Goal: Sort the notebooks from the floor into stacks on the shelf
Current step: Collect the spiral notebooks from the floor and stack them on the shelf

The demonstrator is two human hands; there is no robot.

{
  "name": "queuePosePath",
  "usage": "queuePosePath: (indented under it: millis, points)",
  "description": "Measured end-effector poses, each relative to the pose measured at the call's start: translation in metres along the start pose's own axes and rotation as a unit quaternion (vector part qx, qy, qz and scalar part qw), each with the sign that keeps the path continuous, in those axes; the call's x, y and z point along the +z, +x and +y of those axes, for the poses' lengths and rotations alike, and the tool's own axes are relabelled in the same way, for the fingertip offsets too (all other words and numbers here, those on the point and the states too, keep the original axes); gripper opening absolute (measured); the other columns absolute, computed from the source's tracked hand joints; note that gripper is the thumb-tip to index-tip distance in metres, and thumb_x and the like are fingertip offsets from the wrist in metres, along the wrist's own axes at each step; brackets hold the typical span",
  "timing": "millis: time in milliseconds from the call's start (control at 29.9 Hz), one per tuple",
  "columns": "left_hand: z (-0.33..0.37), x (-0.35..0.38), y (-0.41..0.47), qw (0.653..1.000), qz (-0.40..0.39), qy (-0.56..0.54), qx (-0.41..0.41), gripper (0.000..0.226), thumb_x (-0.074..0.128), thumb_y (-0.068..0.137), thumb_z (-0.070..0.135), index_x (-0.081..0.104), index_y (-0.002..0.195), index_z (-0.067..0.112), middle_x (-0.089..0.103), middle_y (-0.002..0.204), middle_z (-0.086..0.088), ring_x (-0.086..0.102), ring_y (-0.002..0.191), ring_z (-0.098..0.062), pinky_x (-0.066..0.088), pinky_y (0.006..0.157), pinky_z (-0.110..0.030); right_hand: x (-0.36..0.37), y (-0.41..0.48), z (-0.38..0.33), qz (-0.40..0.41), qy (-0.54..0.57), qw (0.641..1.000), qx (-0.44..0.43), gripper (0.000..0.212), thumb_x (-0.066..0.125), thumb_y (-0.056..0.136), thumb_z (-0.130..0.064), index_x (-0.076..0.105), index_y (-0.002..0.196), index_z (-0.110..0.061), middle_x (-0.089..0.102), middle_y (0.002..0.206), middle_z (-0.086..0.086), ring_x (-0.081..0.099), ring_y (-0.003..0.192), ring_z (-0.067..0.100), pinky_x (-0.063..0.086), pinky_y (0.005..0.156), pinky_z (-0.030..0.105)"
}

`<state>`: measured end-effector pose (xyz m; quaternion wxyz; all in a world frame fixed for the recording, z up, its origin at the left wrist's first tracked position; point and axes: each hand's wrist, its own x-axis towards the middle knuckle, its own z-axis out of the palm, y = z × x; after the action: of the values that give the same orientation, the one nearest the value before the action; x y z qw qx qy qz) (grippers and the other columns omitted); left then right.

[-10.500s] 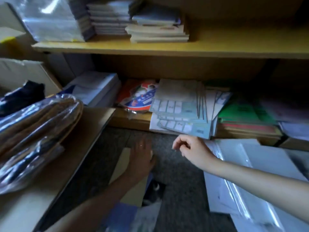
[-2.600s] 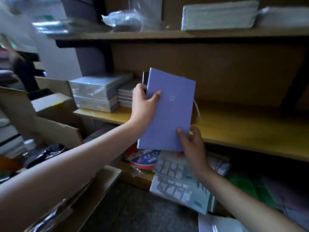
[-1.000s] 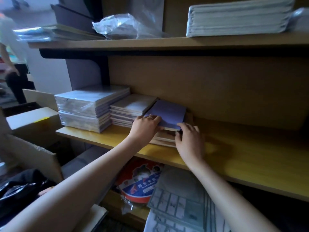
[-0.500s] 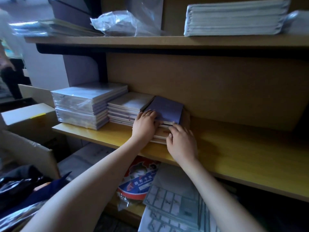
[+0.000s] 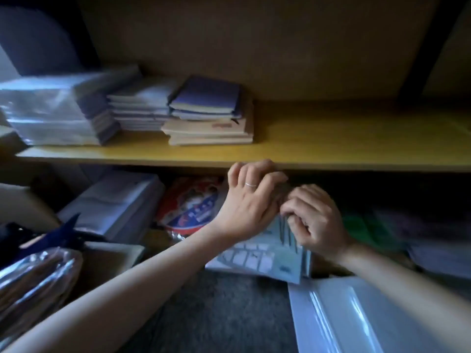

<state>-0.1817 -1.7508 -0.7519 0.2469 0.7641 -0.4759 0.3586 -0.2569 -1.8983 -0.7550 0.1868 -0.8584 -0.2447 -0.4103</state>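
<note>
The purple notebook (image 5: 206, 94) lies flat on top of a stack of beige notebooks (image 5: 207, 131) on the yellow shelf (image 5: 331, 138). A second stack of pale notebooks (image 5: 140, 108) stands just left of it. My left hand (image 5: 249, 200) hangs below the shelf's front edge with its fingers loosely curled and holds nothing. My right hand (image 5: 313, 220) is beside it, lower, its fingers curled in with nothing in them. Both hands hover in front of the printed sheets (image 5: 260, 256) on the lower shelf.
A plastic-wrapped pack (image 5: 51, 110) fills the shelf's left end. Below lie a white pack (image 5: 114, 200), a round red-and-blue packet (image 5: 193, 202) and green sheets (image 5: 362, 225). Shiny plastic sleeves (image 5: 356, 314) cover the grey carpet (image 5: 216, 314) at right; a box of wrapped goods (image 5: 33, 276) stands left.
Both hands have let go of the notebook stack and dropped below the shelf edge. The purple notebook stays on top of the stack. My view has tilted downward.
</note>
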Motion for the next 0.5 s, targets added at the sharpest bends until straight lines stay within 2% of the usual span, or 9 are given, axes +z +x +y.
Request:
queuePosePath:
  millis: [134,234,334,401,502]
  points:
    - [0.053,0.057,-0.072,0.987,-0.107,-0.095,-0.069,0.039,0.047,0.081,0.028,0.038,0.117,0.017,0.033,0.118,-0.005,0.036,0.112,-0.026,0.024,0.092,-0.037,-0.023,-0.094,0.003,-0.103,-0.012,0.989,0.106,0.020,0.042,0.079,-0.002,0.057,0.065,-0.005,0.055,0.070,0.008,0.049,0.067,0.026,0.037,0.064,0.035]
    - [0.093,0.090,-0.122,0.945,-0.207,-0.183,-0.173,0.042,0.046,0.077,0.028,0.037,0.116,0.019,0.030,0.119,-0.001,0.034,0.111,-0.025,0.025,0.089,-0.032,-0.035,-0.167,0.004,-0.153,-0.008,0.952,0.266,0.016,0.043,0.076,-0.005,0.057,0.077,-0.012,0.055,0.081,-0.002,0.055,0.077,0.022,0.042,0.069,0.034]
    - [0.129,0.111,-0.165,0.868,-0.312,-0.254,-0.292,0.046,0.048,0.077,0.031,0.044,0.120,0.013,0.033,0.121,-0.004,0.033,0.117,-0.024,0.026,0.093,-0.030,-0.050,-0.230,-0.007,-0.167,-0.013,0.881,0.443,0.021,0.050,0.079,-0.010,0.057,0.098,-0.017,0.052,0.097,-0.010,0.056,0.099,0.019,0.041,0.083,0.027]
    - [0.148,0.117,-0.184,0.803,-0.359,-0.323,-0.349,0.048,0.053,0.083,0.031,0.043,0.123,0.006,0.032,0.119,-0.006,0.039,0.117,-0.026,0.035,0.096,-0.031,-0.059,-0.262,-0.021,-0.180,-0.038,0.840,0.511,0.033,0.062,0.079,-0.007,0.055,0.111,-0.011,0.052,0.108,-0.002,0.052,0.110,0.024,0.035,0.091,0.024]
    - [0.167,0.122,-0.193,0.700,-0.415,-0.380,-0.439,0.061,0.064,0.087,0.012,0.027,0.135,0.004,0.025,0.124,-0.008,0.044,0.108,-0.020,0.045,0.086,-0.030,-0.070,-0.290,-0.046,-0.217,-0.080,0.781,0.580,0.063,0.071,0.075,-0.028,0.047,0.128,-0.005,0.047,0.127,0.011,0.041,0.124,0.027,0.027,0.099,0.025]
